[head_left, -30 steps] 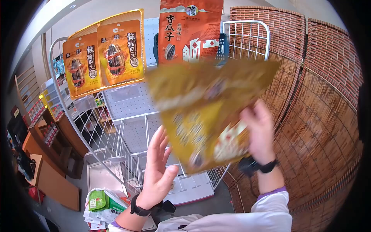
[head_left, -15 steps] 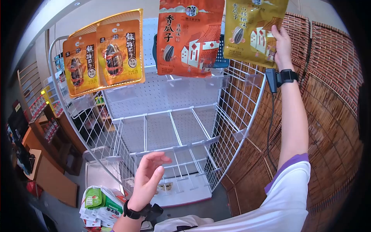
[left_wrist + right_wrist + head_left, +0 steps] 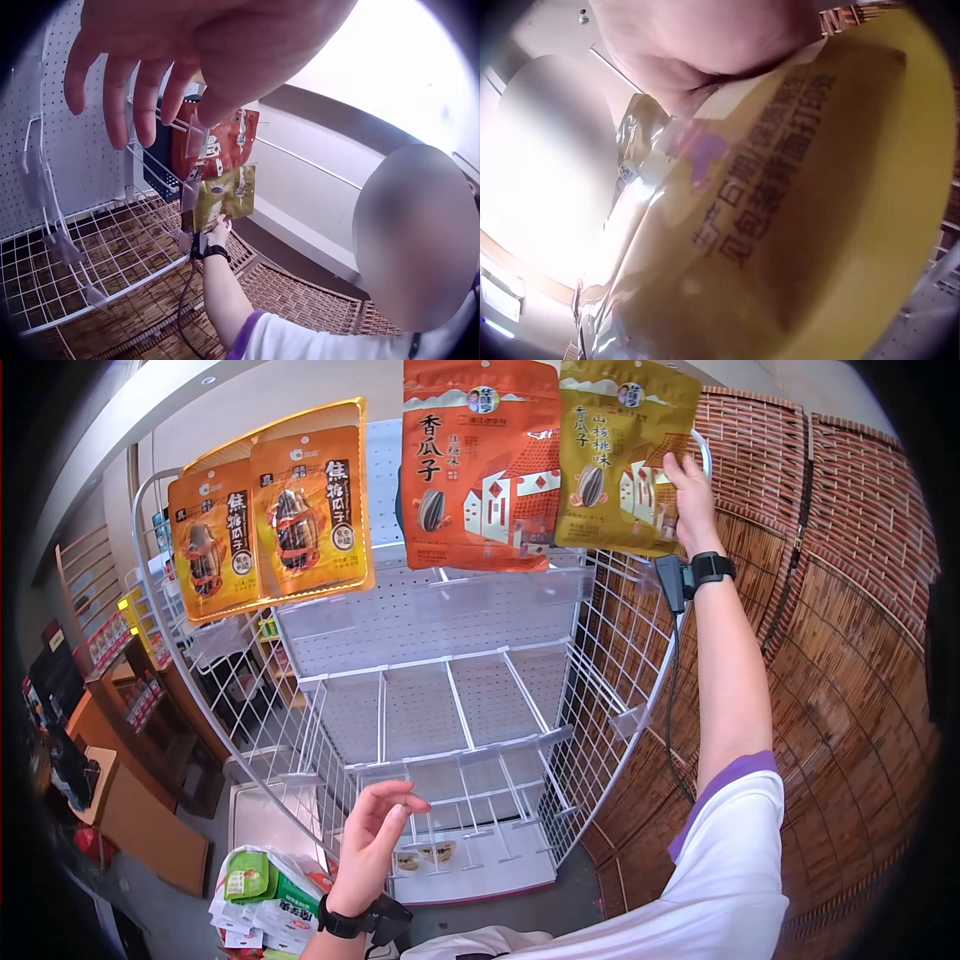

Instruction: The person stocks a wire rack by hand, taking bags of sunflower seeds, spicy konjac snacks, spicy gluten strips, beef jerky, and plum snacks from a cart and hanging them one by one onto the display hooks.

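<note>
My right hand (image 3: pixel 692 505) grips the right edge of an olive-gold bag of sunflower seeds (image 3: pixel 610 455), raised upright at the top right of the rack. The bag's left edge meets a red-orange bag of sunflower seeds (image 3: pixel 480 470) hanging beside it. Close up in the right wrist view, the gold bag (image 3: pixel 780 202) fills much of the picture, the hand (image 3: pixel 705 37) against its edge. Low in front of the rack, my left hand (image 3: pixel 370 840) is held up with loosely bent fingers and nothing in them.
Orange seed packs (image 3: pixel 300 510) hang at the upper left. The white wire rack (image 3: pixel 450 700) has several long prongs and mesh sides. Woven screens (image 3: pixel 850 660) stand close on the right. A white bag of green packets (image 3: pixel 270 900) sits low at the left, near a wooden desk (image 3: pixel 140 820).
The gold bag went from in front of my chest up to the rack's top right, then slightly left against the red-orange bag. My left hand let it be and dropped lower.
</note>
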The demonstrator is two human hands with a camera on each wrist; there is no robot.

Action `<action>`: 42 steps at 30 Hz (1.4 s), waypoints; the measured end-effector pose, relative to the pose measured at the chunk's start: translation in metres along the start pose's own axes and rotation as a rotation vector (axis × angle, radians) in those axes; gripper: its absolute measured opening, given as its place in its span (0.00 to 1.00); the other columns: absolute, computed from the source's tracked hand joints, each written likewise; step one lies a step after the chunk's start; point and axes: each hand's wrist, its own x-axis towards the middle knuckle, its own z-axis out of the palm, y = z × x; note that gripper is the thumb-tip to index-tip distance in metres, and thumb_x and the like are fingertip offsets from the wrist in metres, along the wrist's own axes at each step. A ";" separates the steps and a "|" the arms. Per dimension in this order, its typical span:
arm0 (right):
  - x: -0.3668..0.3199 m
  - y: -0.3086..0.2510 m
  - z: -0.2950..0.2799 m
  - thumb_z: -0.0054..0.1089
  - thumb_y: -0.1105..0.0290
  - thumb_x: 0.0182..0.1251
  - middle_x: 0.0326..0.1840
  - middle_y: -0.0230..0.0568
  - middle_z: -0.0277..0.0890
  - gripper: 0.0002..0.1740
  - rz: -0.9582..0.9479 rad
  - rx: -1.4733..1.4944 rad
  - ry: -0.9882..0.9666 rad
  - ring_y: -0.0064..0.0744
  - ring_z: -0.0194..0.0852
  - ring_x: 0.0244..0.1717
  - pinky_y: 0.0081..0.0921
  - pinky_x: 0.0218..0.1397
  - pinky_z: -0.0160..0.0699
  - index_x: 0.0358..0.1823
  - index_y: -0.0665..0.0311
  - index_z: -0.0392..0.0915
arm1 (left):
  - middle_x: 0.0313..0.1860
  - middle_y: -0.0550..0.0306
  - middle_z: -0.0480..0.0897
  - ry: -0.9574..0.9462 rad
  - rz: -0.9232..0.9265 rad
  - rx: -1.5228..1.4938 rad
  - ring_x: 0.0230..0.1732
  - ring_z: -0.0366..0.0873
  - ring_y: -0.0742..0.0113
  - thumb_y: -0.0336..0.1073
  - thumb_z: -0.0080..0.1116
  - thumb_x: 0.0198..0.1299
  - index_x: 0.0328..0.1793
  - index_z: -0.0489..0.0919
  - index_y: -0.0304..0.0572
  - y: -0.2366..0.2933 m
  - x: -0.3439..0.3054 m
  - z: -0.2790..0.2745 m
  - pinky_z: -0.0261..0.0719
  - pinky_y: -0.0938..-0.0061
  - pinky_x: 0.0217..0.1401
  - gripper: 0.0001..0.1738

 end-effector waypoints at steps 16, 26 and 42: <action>-0.005 0.009 -0.003 0.56 0.60 0.66 0.52 0.37 0.72 0.30 0.156 -0.152 0.104 0.21 0.69 0.49 0.19 0.53 0.67 0.62 0.73 0.62 | 0.43 0.55 0.79 -0.034 -0.033 -0.044 0.48 0.74 0.71 0.29 0.45 0.65 0.54 0.70 0.35 -0.006 -0.001 0.001 0.67 0.77 0.56 0.12; -0.008 0.010 0.005 0.52 0.58 0.67 0.43 0.42 0.78 0.22 0.034 -0.555 0.065 0.28 0.74 0.43 0.24 0.47 0.69 0.52 0.68 0.71 | 0.43 0.55 0.79 -0.027 -0.090 -0.060 0.48 0.75 0.71 0.29 0.45 0.65 0.53 0.70 0.35 -0.012 -0.009 -0.012 0.67 0.77 0.57 0.12; -0.020 0.001 -0.004 0.57 0.64 0.63 0.50 0.48 0.75 0.24 -0.144 -0.762 0.152 0.34 0.75 0.49 0.27 0.52 0.72 0.57 0.68 0.67 | 0.41 0.56 0.80 -0.053 -0.116 -0.064 0.46 0.75 0.73 0.30 0.46 0.66 0.52 0.71 0.37 -0.018 -0.005 -0.016 0.68 0.79 0.54 0.11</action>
